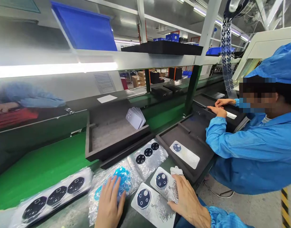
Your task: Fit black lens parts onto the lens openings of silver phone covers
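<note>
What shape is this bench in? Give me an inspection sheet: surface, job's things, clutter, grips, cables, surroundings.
Surface: dark bench, with a green strip behind it.
Job's things: near panel and far panel, each with a dark disc; blue film on clear plastic.
Clutter: crumpled white piece beside the far panel; dark tray holding fanned panels.
Left grip: over the blue film; contact unclear.
Right grip: at both panels' edges; firmness unclear.
Cables: thin curved piece on the floor, possibly a cable.
Surroundings: co-worker in blue at right; hanging disc strip.
</note>
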{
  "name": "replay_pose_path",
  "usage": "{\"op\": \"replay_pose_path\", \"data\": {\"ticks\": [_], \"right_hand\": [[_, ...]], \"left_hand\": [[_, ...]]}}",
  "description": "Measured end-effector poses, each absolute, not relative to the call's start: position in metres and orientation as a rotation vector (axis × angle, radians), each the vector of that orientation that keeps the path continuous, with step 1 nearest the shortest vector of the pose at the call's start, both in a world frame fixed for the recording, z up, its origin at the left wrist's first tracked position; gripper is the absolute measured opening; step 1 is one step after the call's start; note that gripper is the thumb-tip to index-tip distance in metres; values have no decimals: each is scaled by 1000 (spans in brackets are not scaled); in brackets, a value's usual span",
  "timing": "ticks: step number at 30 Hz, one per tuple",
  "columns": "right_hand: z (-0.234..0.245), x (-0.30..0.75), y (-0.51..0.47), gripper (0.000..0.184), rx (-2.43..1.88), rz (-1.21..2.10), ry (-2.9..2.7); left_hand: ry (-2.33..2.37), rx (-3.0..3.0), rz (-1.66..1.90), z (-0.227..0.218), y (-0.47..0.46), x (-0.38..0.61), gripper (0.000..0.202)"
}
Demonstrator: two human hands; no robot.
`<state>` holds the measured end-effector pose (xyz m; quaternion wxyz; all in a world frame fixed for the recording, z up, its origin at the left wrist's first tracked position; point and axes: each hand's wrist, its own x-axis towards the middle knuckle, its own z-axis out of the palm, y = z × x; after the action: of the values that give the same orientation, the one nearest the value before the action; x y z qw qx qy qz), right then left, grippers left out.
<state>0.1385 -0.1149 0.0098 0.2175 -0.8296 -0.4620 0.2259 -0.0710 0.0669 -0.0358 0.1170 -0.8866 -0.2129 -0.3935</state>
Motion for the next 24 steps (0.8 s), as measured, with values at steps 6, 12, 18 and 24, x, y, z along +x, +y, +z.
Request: {"op": "replay_pose_path", "data": {"ticks": [6,12,18,24], "right_hand": [[4,146,-116,72,-2335,548,-1297],[8,140,-120,66,-2351,552,-1386],[18,123,-122,64,-2369,678,-1396],[24,116,-122,72,-2277,878,-1206]], "left_hand": [[284,-2846,-1405,-35,-15,-19,39],[327,-2954,-1379,-40,-29,-10,47],[279,-3083,-1423,-39,-41,-22,41],[252,-3061,-1399,-34,-50,-23,30]]}}
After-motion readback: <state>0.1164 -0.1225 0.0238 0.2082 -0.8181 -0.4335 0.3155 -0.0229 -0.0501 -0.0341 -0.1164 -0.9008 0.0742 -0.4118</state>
